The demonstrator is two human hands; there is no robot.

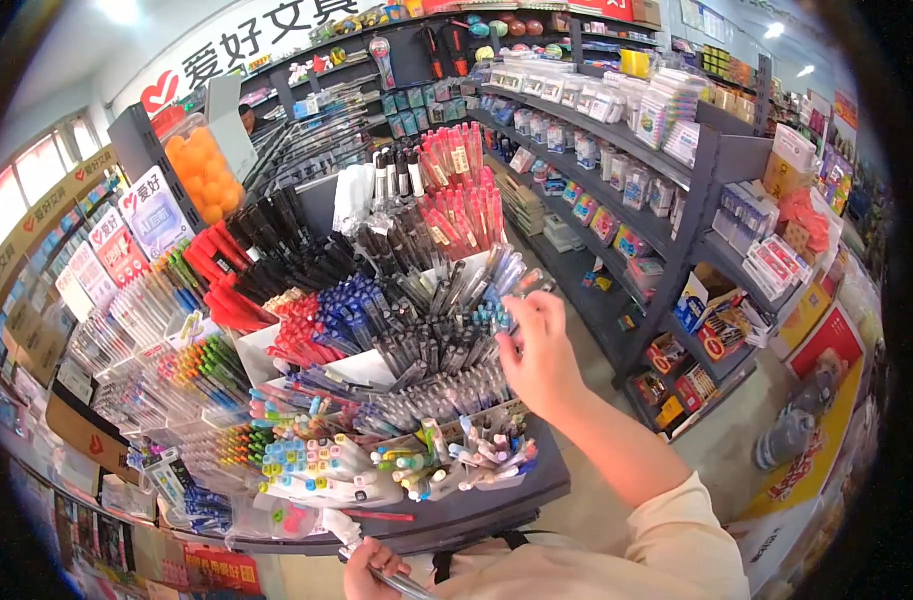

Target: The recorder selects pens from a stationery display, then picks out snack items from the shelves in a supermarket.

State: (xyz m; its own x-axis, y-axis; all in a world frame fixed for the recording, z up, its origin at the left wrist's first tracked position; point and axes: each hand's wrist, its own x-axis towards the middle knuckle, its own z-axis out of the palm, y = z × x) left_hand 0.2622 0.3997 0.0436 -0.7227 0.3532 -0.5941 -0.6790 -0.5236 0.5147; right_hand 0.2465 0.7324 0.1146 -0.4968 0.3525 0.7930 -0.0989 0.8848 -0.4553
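Observation:
My right hand (539, 352) is raised at the right edge of a crowded pen display, its fingers curled beside clear-barrelled pens with bluish parts (501, 307). Whether the fingers touch a pen cannot be told. Low in the view, my left hand (374, 566) is closed around a thin, shiny grey-and-white item (404, 583), whose kind is unclear. White crumpled material (341, 525) shows just above that hand. Red-capped pens (299, 330), blue pens (351, 311) and black pens (426, 349) stand upright in compartments. Pale markers with coloured ends (321, 465) fill the front.
Grey shelving (696, 180) with packaged goods runs along the right. A clear jar of orange balls (205, 169) stands behind the pens at the left. The display's dark front edge (456, 517) lies just before me. A person's head (248, 116) shows farther back.

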